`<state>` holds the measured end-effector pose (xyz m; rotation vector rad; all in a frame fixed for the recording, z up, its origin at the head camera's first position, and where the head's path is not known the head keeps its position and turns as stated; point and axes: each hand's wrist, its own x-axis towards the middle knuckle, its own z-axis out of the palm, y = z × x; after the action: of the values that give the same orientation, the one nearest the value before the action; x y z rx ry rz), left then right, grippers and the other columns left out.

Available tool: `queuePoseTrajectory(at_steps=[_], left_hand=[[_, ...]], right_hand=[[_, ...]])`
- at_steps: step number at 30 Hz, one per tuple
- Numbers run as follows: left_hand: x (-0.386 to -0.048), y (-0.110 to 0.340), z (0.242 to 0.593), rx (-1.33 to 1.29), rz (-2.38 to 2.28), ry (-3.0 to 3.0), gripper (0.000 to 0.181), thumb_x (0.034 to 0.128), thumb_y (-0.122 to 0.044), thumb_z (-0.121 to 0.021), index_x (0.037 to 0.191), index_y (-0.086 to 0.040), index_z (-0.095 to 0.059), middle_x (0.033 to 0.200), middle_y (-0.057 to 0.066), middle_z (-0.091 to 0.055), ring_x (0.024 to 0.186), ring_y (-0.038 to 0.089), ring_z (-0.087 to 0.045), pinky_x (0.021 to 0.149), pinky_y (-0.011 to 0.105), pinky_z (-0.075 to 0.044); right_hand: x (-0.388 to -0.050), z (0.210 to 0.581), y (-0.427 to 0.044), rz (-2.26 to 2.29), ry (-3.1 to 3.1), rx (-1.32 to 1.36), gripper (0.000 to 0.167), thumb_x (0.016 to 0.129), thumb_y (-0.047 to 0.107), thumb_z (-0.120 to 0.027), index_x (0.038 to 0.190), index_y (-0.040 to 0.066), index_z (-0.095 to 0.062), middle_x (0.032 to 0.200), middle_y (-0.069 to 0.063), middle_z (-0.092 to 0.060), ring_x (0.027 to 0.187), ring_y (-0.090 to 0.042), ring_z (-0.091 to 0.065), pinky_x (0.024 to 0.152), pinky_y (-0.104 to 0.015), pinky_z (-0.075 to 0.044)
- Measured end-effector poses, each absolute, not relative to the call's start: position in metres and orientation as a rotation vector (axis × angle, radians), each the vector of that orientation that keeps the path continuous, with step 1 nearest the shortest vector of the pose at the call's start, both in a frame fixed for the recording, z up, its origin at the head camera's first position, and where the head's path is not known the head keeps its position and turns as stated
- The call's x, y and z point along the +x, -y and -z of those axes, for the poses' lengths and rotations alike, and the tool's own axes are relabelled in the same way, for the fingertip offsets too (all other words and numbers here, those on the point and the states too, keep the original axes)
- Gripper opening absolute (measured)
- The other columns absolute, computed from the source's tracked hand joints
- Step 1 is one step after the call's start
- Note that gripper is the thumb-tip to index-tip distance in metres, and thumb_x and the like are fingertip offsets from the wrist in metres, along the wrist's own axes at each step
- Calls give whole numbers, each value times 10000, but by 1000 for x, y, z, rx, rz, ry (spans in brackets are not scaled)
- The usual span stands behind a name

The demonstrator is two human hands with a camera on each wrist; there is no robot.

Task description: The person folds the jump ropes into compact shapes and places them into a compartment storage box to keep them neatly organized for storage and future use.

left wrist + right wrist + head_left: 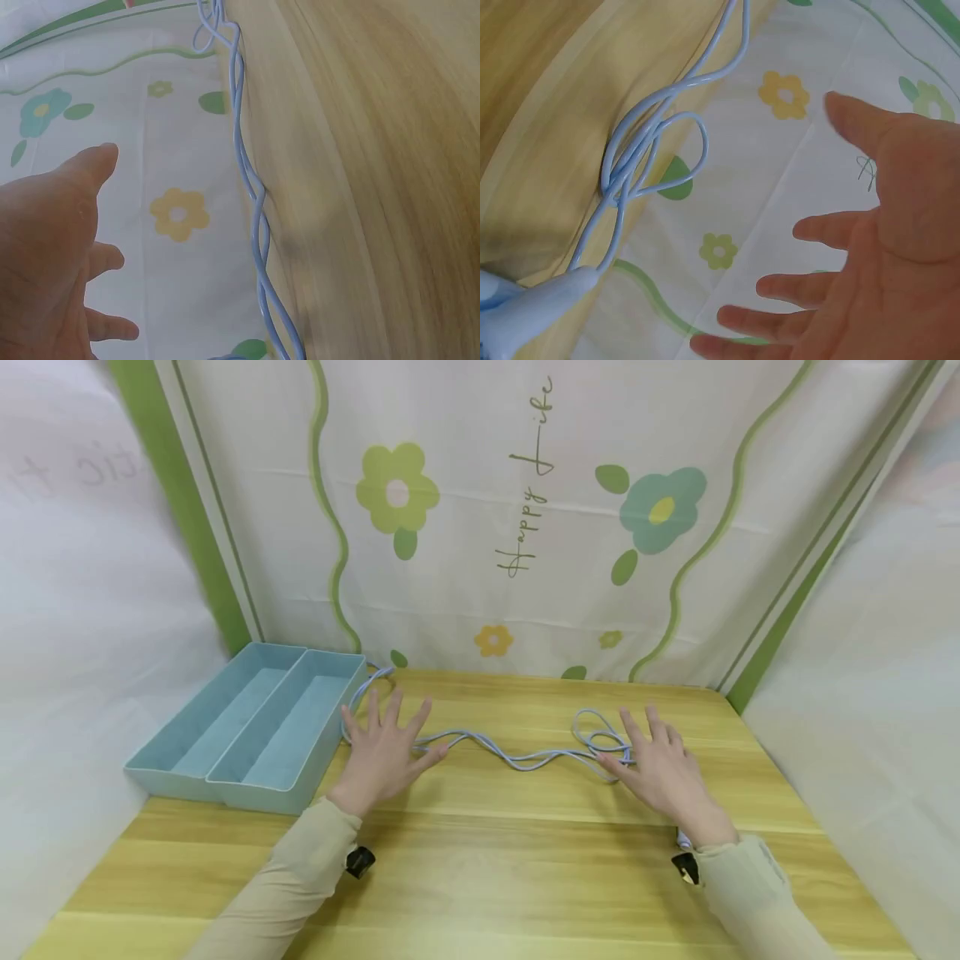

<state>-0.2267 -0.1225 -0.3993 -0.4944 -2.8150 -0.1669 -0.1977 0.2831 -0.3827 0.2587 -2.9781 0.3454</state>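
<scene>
A doubled, loosely twisted light blue cord (491, 745) lies across the back of the wooden table. Its right part forms a tangle of loops (660, 94), and thick, tapered handle-like ends (540, 311) show at the lower left of the right wrist view. My left hand (382, 756) hovers over the cord's left stretch, fingers spread and holding nothing. Beside the looped part, my right hand (663, 772) is also spread with nothing in it, covering some of the cord in the head view. Both wrist views show the palms apart from the cord.
To the left of my left hand stands a light blue two-compartment tray (339, 735). A white curtain (450, 585) with printed flowers hangs behind the wooden table (480, 877), and white fabric encloses both sides. A black wrist device (360, 862) sits under the left cuff.
</scene>
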Motion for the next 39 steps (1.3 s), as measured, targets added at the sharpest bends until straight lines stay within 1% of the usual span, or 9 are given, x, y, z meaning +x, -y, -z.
queuePoseTrajectory(at_steps=[3,6,9,16,24,28,33,35,39], left_hand=[[-225,121,399,-504,182,2807,789,937,-685,-460,1556,-215,-326,1545,276,-233,1397,560,-33,947,824,-23],[-225,120,398,-521,197,2796,774,948,-680,-441,1551,-204,-341,1544,278,-236,1397,560,-41,956,815,-2],[-225,118,396,-543,226,2790,764,954,-675,-433,1545,-197,-356,1541,278,-243,1397,560,-51,962,812,-3],[-222,117,389,-583,306,2819,747,970,-638,-449,1554,-187,-331,1533,270,-261,1405,543,-46,981,797,-13],[-223,119,386,-619,381,2858,771,976,-675,-356,1549,-159,-340,1540,273,-244,1406,545,-24,989,790,-21],[-221,118,388,-635,404,2875,778,976,-674,-360,1551,-151,-331,1544,275,-235,1409,540,-11,984,793,-3],[-219,116,391,-649,435,2888,757,987,-621,-427,1546,-118,-335,1543,281,-232,1405,548,-15,984,785,39],[-218,115,393,-658,432,2886,752,990,-604,-442,1545,-109,-333,1537,282,-247,1400,555,-49,986,786,23],[-215,114,397,-692,465,2886,748,1000,-582,-444,1537,-73,-334,1516,283,-292,1378,545,-182,1007,774,-65]], right_hand=[[-193,384,-291,-425,2919,281,865,961,548,-567,1548,7,-232,1526,-367,-130,1268,-651,-236,917,-764,-288],[-190,383,-302,-528,2835,282,789,958,371,-664,1487,-88,-300,1464,-392,-244,1261,-616,-294,948,-718,-316],[-187,382,-315,-608,2773,232,726,953,314,-684,1413,-155,-374,1391,-402,-336,1231,-585,-360,955,-685,-345],[-177,380,-342,-640,2733,61,706,950,410,-664,1300,-181,-501,1260,-393,-486,1069,-524,-530,821,-635,-457],[-177,392,-357,-828,2721,-73,657,937,448,-668,1242,-130,-599,1167,-305,-622,996,-445,-634,800,-569,-508],[-177,397,-356,-883,2751,-154,715,934,497,-648,1253,-140,-586,1184,-297,-617,1023,-445,-624,836,-556,-502],[-176,400,-357,-869,2830,-235,757,952,517,-607,1254,-175,-557,1226,-330,-577,1094,-489,-564,884,-573,-471],[-176,403,-357,-871,2860,-263,767,952,529,-599,1247,-178,-561,1226,-330,-577,1107,-489,-555,896,-572,-464],[-175,408,-357,-902,2921,-290,770,944,530,-609,1245,-176,-561,1210,-328,-588,1110,-474,-558,902,-556,-466]])
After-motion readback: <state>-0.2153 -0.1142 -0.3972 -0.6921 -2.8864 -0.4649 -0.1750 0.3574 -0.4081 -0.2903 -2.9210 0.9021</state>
